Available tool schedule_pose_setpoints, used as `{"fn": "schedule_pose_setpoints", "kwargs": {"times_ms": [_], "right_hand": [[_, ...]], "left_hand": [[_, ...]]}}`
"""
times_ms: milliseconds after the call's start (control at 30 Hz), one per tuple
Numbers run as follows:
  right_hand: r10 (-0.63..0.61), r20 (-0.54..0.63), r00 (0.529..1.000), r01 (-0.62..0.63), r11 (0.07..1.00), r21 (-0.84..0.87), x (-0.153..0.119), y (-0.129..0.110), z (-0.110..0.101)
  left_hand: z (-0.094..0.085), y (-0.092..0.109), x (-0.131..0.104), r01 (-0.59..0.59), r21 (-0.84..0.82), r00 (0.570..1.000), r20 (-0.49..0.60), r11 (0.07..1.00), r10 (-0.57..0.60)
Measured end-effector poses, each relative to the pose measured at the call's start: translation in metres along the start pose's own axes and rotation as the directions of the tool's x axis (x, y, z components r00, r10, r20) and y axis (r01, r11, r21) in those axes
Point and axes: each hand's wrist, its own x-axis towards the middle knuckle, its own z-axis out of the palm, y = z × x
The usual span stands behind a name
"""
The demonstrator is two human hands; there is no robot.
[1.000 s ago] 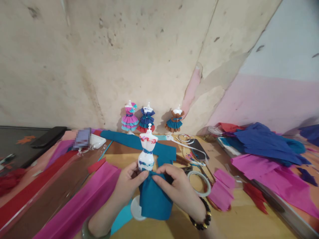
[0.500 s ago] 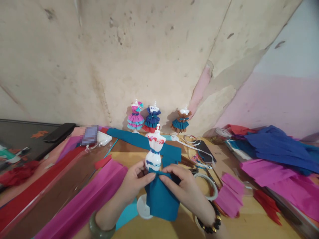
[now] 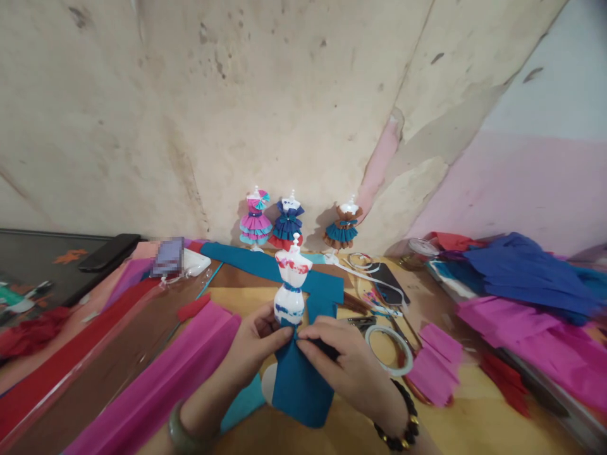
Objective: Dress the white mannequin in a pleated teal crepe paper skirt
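Observation:
A small white mannequin point(image 3: 290, 297) stands upright in front of me, with red and blue patches on its chest and hips and a teal band at the waist. Below its hips hangs a teal crepe paper strip point(image 3: 303, 385), which partly covers the round white base point(image 3: 269, 384). My left hand point(image 3: 258, 341) is closed around the mannequin's lower hip, its thumb pressing the paper's top edge there. Thumb and forefinger of my right hand point(image 3: 327, 354) pinch a gathered fold of the same strip, just right of the left thumb.
Three dressed mini mannequins point(image 3: 288, 221) stand by the wall. Right of my hands lie a roll of tape point(image 3: 389, 328), a phone point(image 3: 391, 284) and pink paper pieces point(image 3: 434, 366). Blue and magenta paper point(image 3: 526, 272) is heaped far right; a long magenta strip point(image 3: 165, 385) lies left.
My right hand has drawn in closer to the left thumb, pinching the fold. The lower end of the teal paper has swung slightly left and down.

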Motion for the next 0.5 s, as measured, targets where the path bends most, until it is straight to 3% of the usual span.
{"fn": "schedule_pose_setpoints", "kwargs": {"times_ms": [267, 400, 500], "right_hand": [[0.021, -0.064, 0.998, -0.021, 1.000, -0.001, -0.0009, 0.0048, 0.0015], [0.012, -0.016, 1.000, -0.012, 0.999, 0.046, -0.0016, 0.0017, 0.0017], [0.030, -0.041, 0.999, -0.028, 0.998, 0.048, -0.0014, 0.0033, 0.0023]], "left_hand": [[-0.0015, -0.0018, -0.0010, -0.008, 0.031, 0.999, -0.042, 0.999, 0.009], [-0.0012, -0.0024, -0.0013, -0.023, 0.039, 1.000, -0.013, 0.999, 0.023], [-0.0009, -0.0022, -0.0009, -0.022, 0.034, 1.000, 0.003, 0.999, 0.022]]}}
